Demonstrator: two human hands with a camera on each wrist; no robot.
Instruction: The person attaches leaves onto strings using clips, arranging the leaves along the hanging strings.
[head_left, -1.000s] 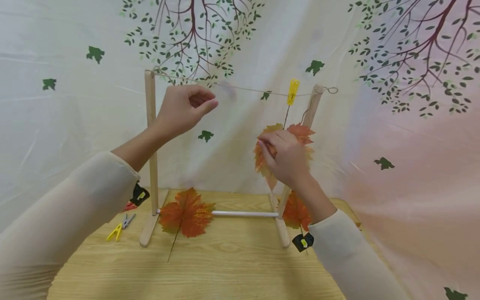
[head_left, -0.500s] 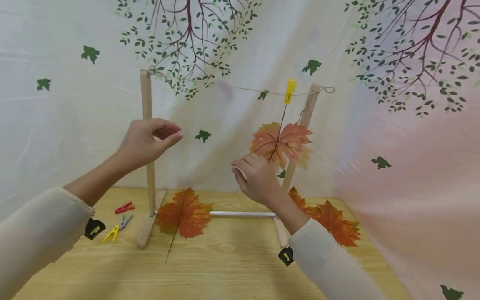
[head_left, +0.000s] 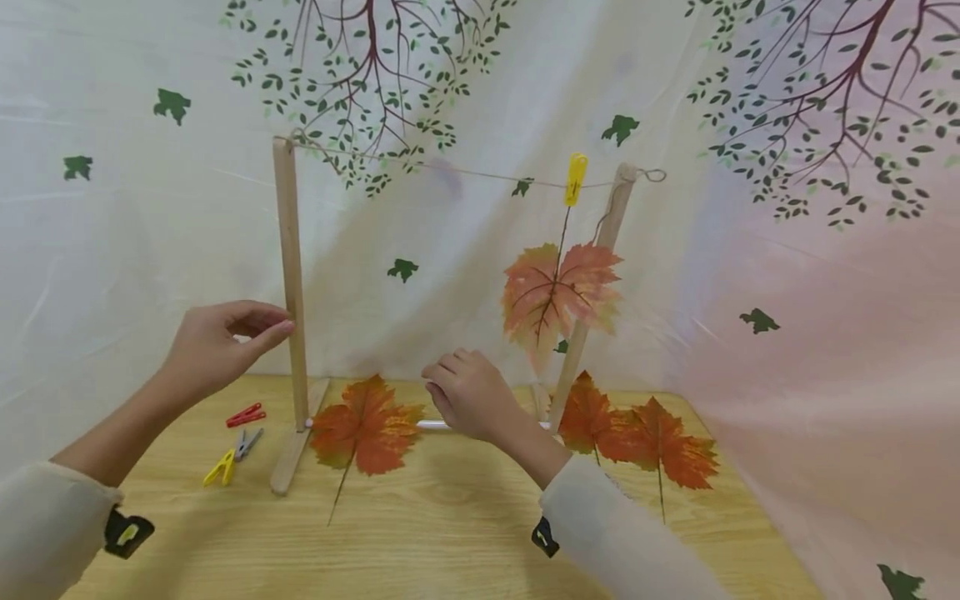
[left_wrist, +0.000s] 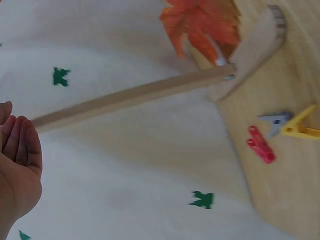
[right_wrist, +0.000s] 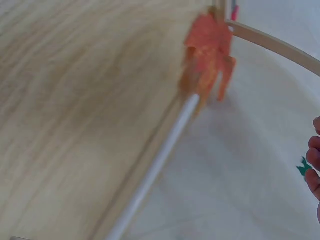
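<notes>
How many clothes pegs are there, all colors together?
4: a yellow peg clipped on the string, and on the table left of the wooden frame, a red peg, a gray peg and a second yellow peg.

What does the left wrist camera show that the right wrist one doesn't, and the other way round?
Only the left wrist view: the left hand, a yellow clothespin and a grey clothespin.
Only the right wrist view: the right hand, partly cut off by the edge, and a long stretch of white rod.
Both: an orange leaf, a wooden post, the wooden tabletop and the pale backdrop.
</notes>
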